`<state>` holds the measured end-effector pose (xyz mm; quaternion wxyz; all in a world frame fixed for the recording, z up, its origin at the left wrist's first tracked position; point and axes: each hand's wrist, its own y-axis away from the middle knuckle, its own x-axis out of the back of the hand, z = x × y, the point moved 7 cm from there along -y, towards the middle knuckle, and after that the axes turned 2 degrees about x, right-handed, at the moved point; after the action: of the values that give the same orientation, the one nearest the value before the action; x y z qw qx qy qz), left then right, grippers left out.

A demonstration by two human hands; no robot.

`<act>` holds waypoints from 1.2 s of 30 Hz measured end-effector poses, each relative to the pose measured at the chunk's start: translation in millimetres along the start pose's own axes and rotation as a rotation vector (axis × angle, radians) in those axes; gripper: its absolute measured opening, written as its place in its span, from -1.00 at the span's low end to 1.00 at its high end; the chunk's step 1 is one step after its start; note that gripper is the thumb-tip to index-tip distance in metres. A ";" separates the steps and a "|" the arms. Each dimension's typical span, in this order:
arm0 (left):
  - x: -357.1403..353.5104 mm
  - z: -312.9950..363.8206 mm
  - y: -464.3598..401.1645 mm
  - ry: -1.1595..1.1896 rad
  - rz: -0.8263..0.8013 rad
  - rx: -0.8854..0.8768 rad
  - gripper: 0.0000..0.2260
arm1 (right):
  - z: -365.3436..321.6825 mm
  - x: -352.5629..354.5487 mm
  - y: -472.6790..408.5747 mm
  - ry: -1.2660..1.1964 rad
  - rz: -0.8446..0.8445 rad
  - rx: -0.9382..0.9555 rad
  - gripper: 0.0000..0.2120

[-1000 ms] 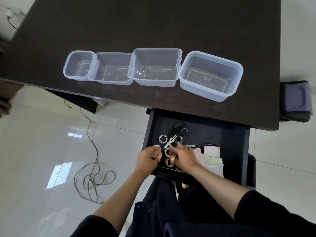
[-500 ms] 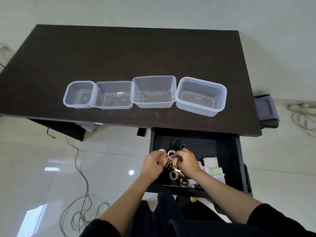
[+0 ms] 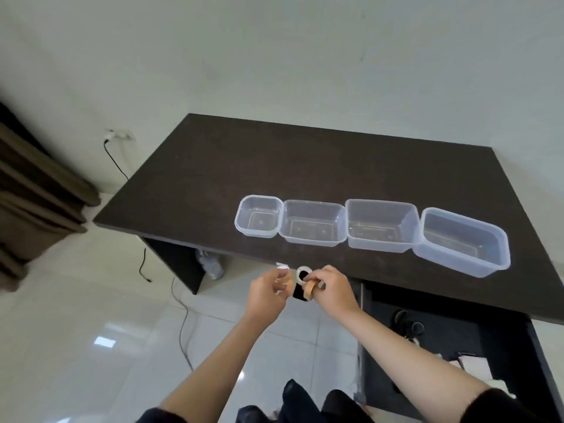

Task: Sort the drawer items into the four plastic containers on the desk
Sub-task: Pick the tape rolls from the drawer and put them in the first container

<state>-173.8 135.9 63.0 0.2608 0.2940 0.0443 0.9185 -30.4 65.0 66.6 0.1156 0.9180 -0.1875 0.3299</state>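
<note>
Gripping small tape rolls (image 3: 306,285), both hands hover just before the desk (image 3: 305,166) edge: right hand (image 3: 331,288) pinches a brown and a white roll, left hand (image 3: 268,290) curls round white ones; behind, the open drawer (image 3: 457,340), then four empty plastic containers (image 3: 378,224) in a row

Four clear, colourless containers (image 3: 375,227) sit on a dark brown counter (image 3: 274,166); the drawer (image 3: 457,340) is black, one tape roll (image 3: 309,290) tan, another (image 3: 302,273) white.
</note>
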 end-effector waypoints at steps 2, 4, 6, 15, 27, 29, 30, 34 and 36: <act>31.8 2.9 -11.3 0.011 0.040 -0.031 -0.79 | -29.4 -7.4 -19.9 -0.007 0.001 0.032 -0.84; 59.5 7.9 -25.5 0.010 0.092 -0.064 -0.81 | -54.0 -12.2 -40.7 0.004 -0.002 0.063 -0.81; 79.9 11.9 -43.9 0.020 0.124 -0.078 -0.79 | -72.1 -12.1 -63.0 0.025 0.013 0.081 -0.80; 114.8 33.6 -134.0 -0.084 0.079 -0.160 -0.78 | -98.8 -11.3 -152.5 0.116 0.055 0.041 -0.84; 89.4 15.7 -182.7 -0.365 -0.100 -0.146 -0.69 | -86.7 -41.3 -191.0 0.224 -0.173 -0.080 -0.65; 89.6 16.0 -183.1 -0.432 -0.100 -0.162 -0.67 | -84.0 -42.5 -194.2 0.231 -0.161 -0.068 -0.56; 90.2 16.9 -182.8 -0.452 -0.100 -0.170 -0.65 | -83.7 -42.3 -194.4 0.225 -0.152 -0.065 -0.54; 95.0 18.8 -177.9 -0.454 -0.077 -0.197 -0.64 | -84.0 -40.2 -189.0 0.194 -0.086 -0.036 -0.54; 96.6 19.7 -170.4 -0.436 -0.055 -0.224 -0.66 | -87.3 -36.0 -181.0 0.164 -0.025 -0.006 -0.58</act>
<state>-152.2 329.8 89.2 0.3199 0.4534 -0.1070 0.8250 -28.9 267.4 93.2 0.1377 0.8898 -0.1670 0.4017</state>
